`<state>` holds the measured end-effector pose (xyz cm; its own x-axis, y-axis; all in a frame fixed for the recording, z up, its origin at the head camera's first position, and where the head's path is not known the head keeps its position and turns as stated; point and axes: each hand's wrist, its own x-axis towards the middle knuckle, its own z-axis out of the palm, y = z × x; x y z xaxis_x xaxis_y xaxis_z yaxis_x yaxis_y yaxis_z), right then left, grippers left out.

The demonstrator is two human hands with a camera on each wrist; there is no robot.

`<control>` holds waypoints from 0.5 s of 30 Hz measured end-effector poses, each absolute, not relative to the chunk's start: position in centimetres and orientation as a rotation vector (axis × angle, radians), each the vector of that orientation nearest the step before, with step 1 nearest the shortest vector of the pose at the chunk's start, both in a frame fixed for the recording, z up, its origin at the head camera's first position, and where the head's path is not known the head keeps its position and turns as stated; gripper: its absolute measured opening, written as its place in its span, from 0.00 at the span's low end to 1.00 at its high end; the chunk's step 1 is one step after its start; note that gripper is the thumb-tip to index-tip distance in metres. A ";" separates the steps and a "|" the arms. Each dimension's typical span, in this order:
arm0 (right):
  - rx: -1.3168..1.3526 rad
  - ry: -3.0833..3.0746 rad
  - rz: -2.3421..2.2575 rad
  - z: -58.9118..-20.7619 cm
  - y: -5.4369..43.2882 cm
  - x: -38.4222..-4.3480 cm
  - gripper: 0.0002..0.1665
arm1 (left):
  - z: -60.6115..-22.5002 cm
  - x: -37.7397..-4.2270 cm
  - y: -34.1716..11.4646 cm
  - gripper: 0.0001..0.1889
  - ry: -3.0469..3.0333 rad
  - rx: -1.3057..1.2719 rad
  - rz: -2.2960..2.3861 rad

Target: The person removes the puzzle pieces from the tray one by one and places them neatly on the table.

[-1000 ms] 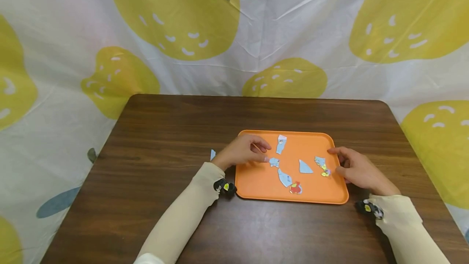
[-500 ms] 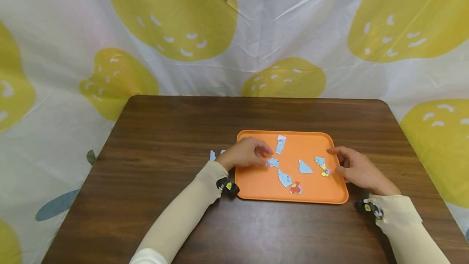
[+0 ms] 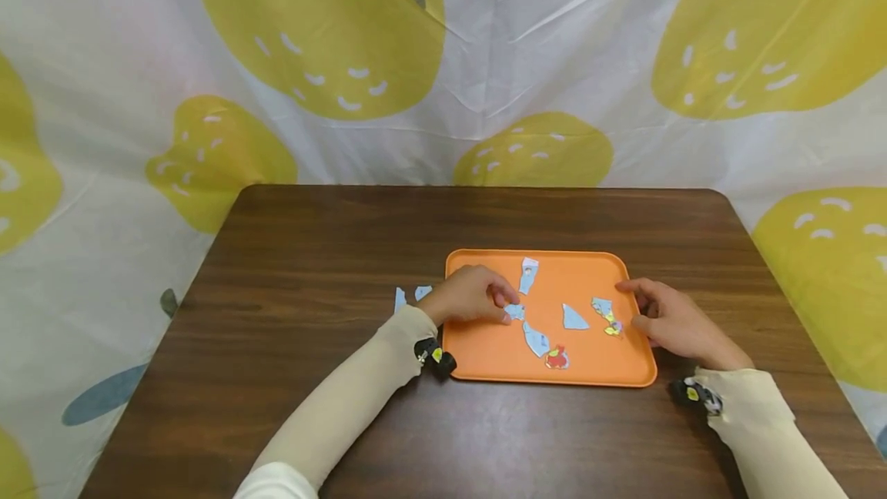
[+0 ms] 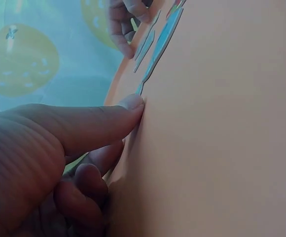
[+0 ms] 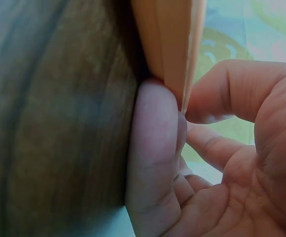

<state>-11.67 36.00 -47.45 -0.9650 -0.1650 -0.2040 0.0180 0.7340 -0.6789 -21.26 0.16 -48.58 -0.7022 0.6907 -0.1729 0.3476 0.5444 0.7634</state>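
Note:
On an orange tray (image 3: 485, 356) lie several irregular flat puzzle pieces, mostly light blue. My left hand (image 3: 471, 295) reaches over the tray's left side and pinches a small light blue puzzle piece (image 3: 514, 312) low at its surface. In the left wrist view the thumb (image 4: 108, 121) presses at the end of that piece. Close to it lie a long blue piece (image 3: 536, 340) and a blue piece with a white top (image 3: 529, 277). My right hand (image 3: 682, 322) grips the tray's right edge; in the right wrist view its fingers (image 5: 155, 123) hold the rim (image 5: 175, 54) from both sides.
A red piece (image 3: 557, 358), a blue triangular piece (image 3: 574, 317) and a blue-yellow piece (image 3: 607, 316) lie farther right on the tray. Left of the tray, two pale blue pieces (image 3: 400, 299) lie on the dark wooden table (image 3: 312, 252). A lemon-patterned curtain (image 3: 388, 152) hangs behind.
My left hand has shifted slightly right, with the small piece turned a little under its fingers. A second loose piece on the table has come into view beside the wrist. The right hand stays put.

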 end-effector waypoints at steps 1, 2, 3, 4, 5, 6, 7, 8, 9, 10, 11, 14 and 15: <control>-0.117 2.689 -1.052 -47.5 36.0 -11.7 0.33 | -48.6 -21.3 0.2 0.11 2.330 0.841 0.998; -0.117 2.691 -1.050 -47.5 36.0 -11.7 0.33 | -48.7 -21.3 0.2 0.10 2.332 0.840 0.993; -0.117 2.691 -1.050 -47.5 35.9 -11.7 0.33 | -48.7 -21.2 0.2 0.09 2.330 0.837 0.995; -0.117 2.693 -1.047 -47.5 35.9 -11.6 0.33 | -48.7 -21.3 0.2 0.09 2.327 0.837 0.999; -0.117 2.695 -1.043 -47.5 35.9 -11.7 0.33 | -48.7 -21.3 0.2 0.08 2.323 0.838 1.001; -0.117 2.696 -1.041 -47.5 35.9 -11.7 0.33 | -48.7 -21.2 0.2 0.08 2.315 0.843 1.007; -0.117 2.695 -1.042 -47.5 35.9 -11.7 0.33 | -48.7 -21.3 0.1 0.09 2.306 0.845 1.015; -0.117 2.693 -1.044 -47.5 35.9 -11.6 0.33 | -48.6 -21.3 0.1 0.09 2.293 0.850 1.025; -0.116 2.691 -1.045 -47.4 35.9 -11.6 0.33 | -48.6 -21.3 0.1 0.09 2.278 0.856 1.036; -0.115 2.689 -1.046 -47.4 35.9 -11.6 0.33 | -48.6 -21.3 0.0 0.09 2.260 0.862 1.048; -0.113 2.687 -1.048 -47.4 35.9 -11.6 0.33 | -48.4 -21.3 0.0 0.09 2.241 0.864 1.064; -0.111 2.686 -1.045 -47.4 35.9 -11.7 0.33 | -48.3 -21.4 -0.3 0.09 2.158 0.861 1.137; -0.110 2.687 -1.046 -47.4 35.9 -11.7 0.33 | -48.3 -21.4 -0.4 0.08 2.125 0.856 1.168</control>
